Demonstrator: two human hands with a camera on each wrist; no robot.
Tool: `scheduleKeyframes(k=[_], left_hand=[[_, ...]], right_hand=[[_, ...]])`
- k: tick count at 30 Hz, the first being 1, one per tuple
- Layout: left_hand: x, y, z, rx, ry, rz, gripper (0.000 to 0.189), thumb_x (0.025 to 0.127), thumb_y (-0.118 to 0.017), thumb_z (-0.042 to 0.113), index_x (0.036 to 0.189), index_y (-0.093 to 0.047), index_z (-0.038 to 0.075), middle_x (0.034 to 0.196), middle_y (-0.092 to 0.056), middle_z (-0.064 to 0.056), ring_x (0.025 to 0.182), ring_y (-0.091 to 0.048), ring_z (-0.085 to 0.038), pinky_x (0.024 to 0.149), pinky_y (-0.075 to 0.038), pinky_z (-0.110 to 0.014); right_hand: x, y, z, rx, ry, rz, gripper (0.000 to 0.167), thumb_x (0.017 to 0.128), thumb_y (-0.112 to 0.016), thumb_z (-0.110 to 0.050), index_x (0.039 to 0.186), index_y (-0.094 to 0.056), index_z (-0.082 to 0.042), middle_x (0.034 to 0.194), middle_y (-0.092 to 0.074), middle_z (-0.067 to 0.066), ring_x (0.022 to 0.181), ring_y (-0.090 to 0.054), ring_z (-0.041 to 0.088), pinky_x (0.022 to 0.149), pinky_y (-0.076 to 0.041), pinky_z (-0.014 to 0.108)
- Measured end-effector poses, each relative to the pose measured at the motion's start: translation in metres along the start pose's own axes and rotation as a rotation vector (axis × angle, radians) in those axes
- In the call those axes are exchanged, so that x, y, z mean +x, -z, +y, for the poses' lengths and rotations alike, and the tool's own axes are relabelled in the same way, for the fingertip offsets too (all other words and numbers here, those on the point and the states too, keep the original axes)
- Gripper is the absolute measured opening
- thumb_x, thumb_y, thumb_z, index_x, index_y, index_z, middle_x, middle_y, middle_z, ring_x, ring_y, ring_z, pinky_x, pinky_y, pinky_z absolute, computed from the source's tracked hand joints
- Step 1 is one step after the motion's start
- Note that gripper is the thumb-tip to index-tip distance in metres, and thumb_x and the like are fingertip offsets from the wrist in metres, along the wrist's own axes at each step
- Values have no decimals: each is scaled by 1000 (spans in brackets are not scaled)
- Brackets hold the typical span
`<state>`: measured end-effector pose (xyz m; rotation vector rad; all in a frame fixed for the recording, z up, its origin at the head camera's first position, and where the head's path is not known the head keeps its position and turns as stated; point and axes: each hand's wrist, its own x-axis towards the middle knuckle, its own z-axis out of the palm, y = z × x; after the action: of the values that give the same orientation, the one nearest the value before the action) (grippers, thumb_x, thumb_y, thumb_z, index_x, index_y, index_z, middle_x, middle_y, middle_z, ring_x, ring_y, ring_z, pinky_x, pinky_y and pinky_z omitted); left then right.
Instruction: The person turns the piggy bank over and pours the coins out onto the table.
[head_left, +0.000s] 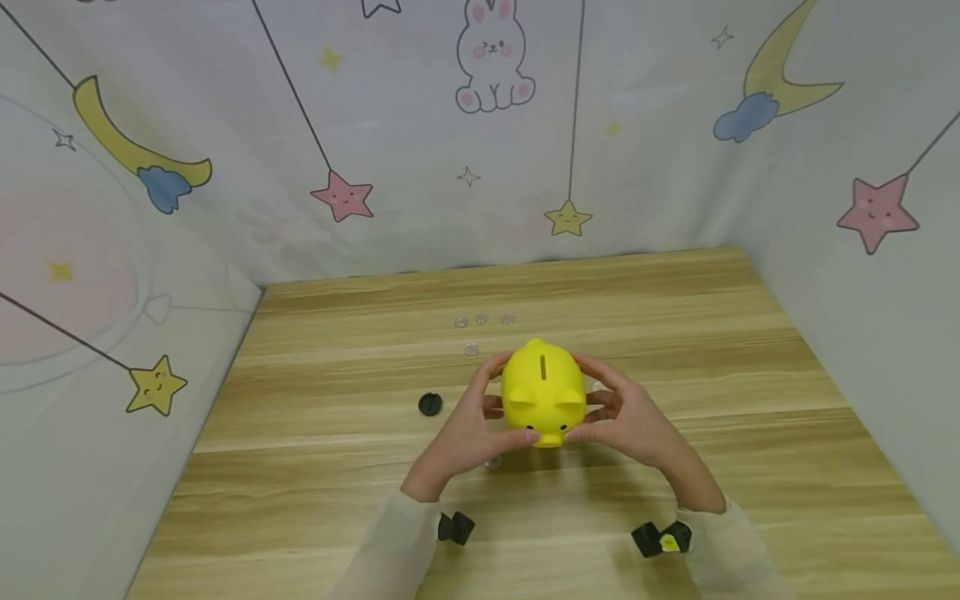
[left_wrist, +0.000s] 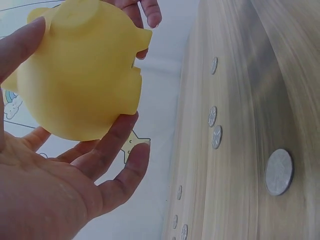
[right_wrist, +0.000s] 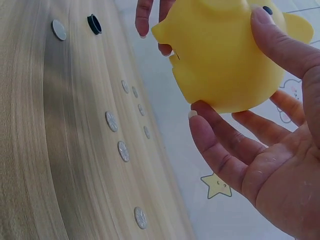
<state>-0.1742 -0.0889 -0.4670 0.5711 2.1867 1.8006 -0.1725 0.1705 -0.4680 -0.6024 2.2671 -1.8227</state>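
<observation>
A yellow piggy bank with a slot in its back faces the person, raised above the table. The left hand grips one side, its thumb beside the snout. On the opposite side the right hand holds it the same way, thumb near the eye. Both wrist views show a gap between the bank's feet and the wood; in the right wrist view the bank's body has an opening edge visible underneath. A round black plug lies left of the left hand. One coin rests below the left hand.
Several silver coins lie scattered on the wooden table, among them a coin behind the bank and a coin close in the left wrist view. White printed curtains enclose the table's back and sides.
</observation>
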Motion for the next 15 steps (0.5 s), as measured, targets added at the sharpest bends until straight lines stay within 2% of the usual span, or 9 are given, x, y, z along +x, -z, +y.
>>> scheduleKeyframes(k=[4, 10, 15], left_hand=[[0, 0, -1, 6, -14, -5, 94, 79, -85, 29, 152, -26, 32, 154, -27, -7, 108, -60, -24, 97, -42, -57], [0, 2, 1, 1, -16, -18, 94, 80, -84, 26, 153, -25, 32, 155, -25, -6, 109, -60, -24, 97, -44, -50], [1, 3, 2, -7, -13, -26, 94, 80, -84, 24, 153, -25, 32, 156, -24, -6, 111, -60, -24, 98, -43, -51]], right_hand=[[0, -1, 0, -1, 1, 1, 94, 76, -87, -8, 154, -34, -11, 155, -32, 16, 107, -62, 31, 83, -56, 43], [0, -1, -2, -1, 27, -4, 94, 76, -86, -6, 154, -33, -9, 155, -31, 16, 108, -60, 34, 84, -56, 42], [0, -2, -2, -3, 23, 0, 94, 76, -86, -6, 154, -33, -9, 154, -31, 14, 109, -59, 35, 84, -55, 46]])
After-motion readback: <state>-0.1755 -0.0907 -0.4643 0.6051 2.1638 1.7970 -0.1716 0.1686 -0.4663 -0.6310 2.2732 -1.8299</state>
